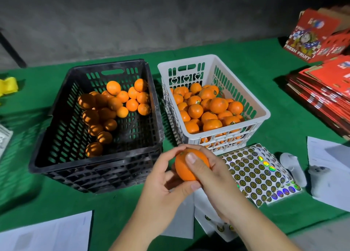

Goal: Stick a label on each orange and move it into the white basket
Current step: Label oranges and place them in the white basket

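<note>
One orange is held just below the centre of the frame, gripped between both hands. The left hand is cupped under and around its left side, with the thumb closed against its lower edge; the right hand is wrapped over its right side, the thumb pressed flat on the upper face of the fruit. Whether a label already lies beneath that thumb cannot be told.

The white basket stands directly above the held orange in the frame, slightly to the right, its near wall just beyond the fingertips. It is already heaped with oranges, several showing labels. The black crate, holding the unlabelled oranges, lies to the upper left. The sticker sheets are spread on the green desk immediately right of the hands, touching the basket's near corner.

The orange being round, no long axis governs the move. The right hand is judged the nearer to both basket and sheets, so a short carry up and rightward is called for.
</note>
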